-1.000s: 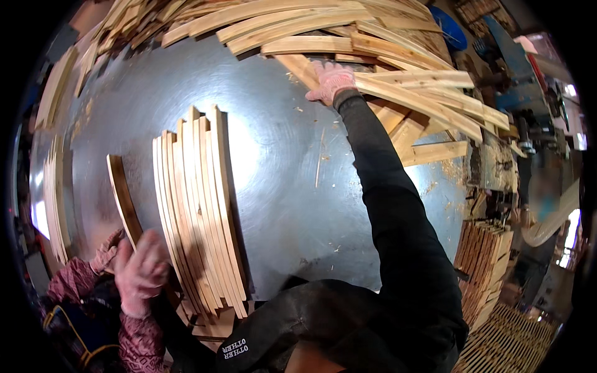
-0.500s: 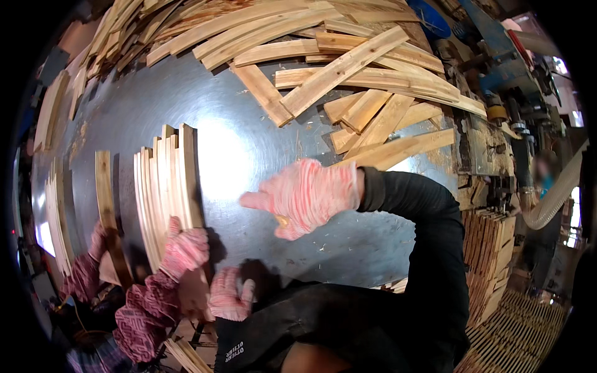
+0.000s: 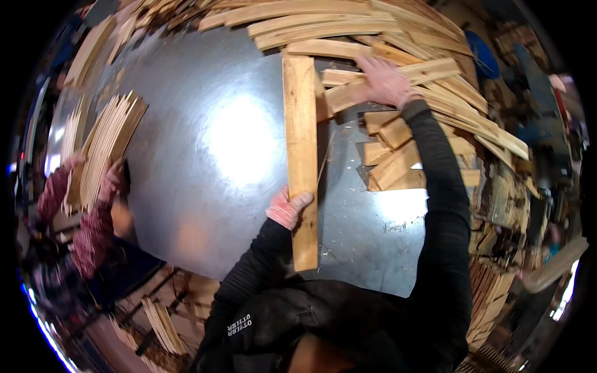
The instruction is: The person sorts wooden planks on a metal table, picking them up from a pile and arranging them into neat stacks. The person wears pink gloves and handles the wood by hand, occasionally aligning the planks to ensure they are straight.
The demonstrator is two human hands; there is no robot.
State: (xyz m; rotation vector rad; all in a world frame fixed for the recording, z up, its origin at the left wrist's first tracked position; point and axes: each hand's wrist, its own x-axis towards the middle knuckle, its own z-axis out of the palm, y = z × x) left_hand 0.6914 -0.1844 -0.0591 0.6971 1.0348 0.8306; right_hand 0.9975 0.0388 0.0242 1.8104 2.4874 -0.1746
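As the broad grey metal desk (image 3: 242, 217) shows, the loose pale wooden boards (image 3: 326, 30) look only partly worked through.
Many lie heaped far right, seemingly left; far left, a neat bundle of pale wooden strips (image 3: 109, 137) between a co-worker's gloved hands (image 3: 111, 178) looks gathered. The long flat tan wooden plank (image 3: 301, 137) points toward the person, pink-gloved left hand (image 3: 288, 210) clamped near its end; the pink-gloved right hand (image 3: 387, 82) covers one piled board (image 3: 432, 72), grip unclear.

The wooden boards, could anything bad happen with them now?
Maybe. The left grip holds the long board closer to one end, so its far end might swing or dip. The right grip is at a slanted board lying across other boards, which might slide or pinch.
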